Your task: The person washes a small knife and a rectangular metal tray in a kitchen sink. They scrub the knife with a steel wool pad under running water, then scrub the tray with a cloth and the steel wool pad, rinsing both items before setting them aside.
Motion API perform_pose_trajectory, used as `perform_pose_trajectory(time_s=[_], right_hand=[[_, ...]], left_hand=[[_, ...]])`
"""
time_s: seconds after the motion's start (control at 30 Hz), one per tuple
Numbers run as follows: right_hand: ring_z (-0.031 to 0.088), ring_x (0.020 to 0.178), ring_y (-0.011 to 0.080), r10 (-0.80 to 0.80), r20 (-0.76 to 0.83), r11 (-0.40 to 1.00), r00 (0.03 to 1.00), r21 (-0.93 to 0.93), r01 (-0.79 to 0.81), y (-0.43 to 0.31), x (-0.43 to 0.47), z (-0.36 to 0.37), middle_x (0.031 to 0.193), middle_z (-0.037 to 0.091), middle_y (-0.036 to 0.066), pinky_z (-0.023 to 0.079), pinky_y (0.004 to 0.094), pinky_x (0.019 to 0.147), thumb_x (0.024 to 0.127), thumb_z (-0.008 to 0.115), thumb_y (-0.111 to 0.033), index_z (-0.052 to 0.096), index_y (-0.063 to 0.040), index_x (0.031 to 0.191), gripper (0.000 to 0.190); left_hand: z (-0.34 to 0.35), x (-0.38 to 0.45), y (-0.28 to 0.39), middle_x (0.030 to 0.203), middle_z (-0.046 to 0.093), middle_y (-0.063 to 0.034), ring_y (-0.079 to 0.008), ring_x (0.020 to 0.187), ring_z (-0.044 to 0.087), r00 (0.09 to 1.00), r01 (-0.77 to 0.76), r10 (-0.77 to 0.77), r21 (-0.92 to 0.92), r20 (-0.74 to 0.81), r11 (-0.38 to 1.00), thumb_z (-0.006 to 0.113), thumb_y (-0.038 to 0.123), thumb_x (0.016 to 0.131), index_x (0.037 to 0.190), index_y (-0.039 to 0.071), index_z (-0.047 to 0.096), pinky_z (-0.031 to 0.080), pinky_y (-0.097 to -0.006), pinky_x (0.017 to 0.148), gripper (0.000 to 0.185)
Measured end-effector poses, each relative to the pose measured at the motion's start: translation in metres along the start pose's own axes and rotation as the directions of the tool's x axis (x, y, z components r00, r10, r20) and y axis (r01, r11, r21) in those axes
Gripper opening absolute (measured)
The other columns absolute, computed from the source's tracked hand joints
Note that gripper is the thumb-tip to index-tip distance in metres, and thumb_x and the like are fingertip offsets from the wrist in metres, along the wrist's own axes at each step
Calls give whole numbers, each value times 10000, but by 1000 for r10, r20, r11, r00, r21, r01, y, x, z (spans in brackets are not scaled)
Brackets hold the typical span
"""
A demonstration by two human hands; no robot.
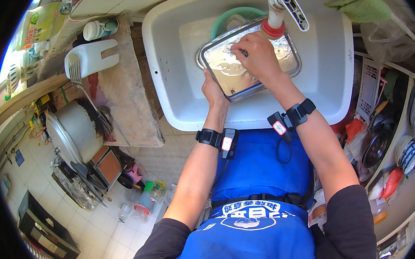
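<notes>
A rectangular stainless-steel tray [229, 77] is tilted over a white plastic basin [326, 80], its shiny face towards me and dotted with wet spots. My left hand [214, 88] grips the tray's lower left edge, the fingers hidden behind it. Over the tray's middle, my right hand [259, 55] is closed on a small dark scrubber [244, 52], possibly steel wool, mostly hidden by the fingers. A green bowl [218, 23] lies in the basin behind the tray. Above my right hand hangs a white faucet [275, 17] with a red collar, partly covering the tray.
Left of the basin, a worn board [124, 84] bears a cut white plastic jug [89, 58], a large fork [76, 73] and other utensils. A blackened pot [74, 131] stands beyond it. At right, shelves hold stacked bowls [408, 154] and plates; a green cloth [371, 11] hangs above.
</notes>
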State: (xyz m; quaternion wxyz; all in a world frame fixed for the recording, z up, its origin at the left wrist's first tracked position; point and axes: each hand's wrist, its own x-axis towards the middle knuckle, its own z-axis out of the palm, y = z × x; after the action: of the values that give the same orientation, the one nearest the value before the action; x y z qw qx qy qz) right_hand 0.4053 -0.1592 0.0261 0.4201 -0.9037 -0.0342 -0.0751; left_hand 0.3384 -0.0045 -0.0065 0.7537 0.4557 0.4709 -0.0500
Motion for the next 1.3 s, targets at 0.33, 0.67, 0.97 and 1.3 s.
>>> perform_pose_trajectory(time_s=[0.33,0.67,0.97,1.3], right_hand=[[657,756,292,219,-204,974,954,110,-200,8,-2,-4,772,679,112,524,375,701,775,738,-130,728,-64,798,71],[662,730,254,53,-33,998,998,-23,-54,11,-5,-2,762,686,104,525,358,689,770,751,-159,731,-63,787,100],[654,783,256,284,-282,959,916,86,-271,2,-3,0,763,689,69,516,362,733,758,745,-178,742,-84,761,94],[624,791,252,-98,139,995,985,-2,99,-27,-18,-2,764,692,61,488,376,752,768,745,-156,756,-92,797,71]], left_hand=[[-1,-2,0,1098,649,-140,-221,916,651,1000,-11,12,42,-24,999,418,379,1040,1173,-84,580,532,-335,796,508],[0,-2,2,1065,658,-133,-206,896,651,999,-33,35,61,-29,998,422,374,1040,1153,-84,590,524,-323,771,501],[-3,0,5,1063,655,-127,-206,892,649,999,-36,36,79,-8,996,415,370,1042,1157,-73,593,532,-327,780,491],[-27,-18,51,939,644,-88,-173,769,635,1000,4,-3,72,-15,997,371,423,1045,1094,-5,594,515,-307,636,486]])
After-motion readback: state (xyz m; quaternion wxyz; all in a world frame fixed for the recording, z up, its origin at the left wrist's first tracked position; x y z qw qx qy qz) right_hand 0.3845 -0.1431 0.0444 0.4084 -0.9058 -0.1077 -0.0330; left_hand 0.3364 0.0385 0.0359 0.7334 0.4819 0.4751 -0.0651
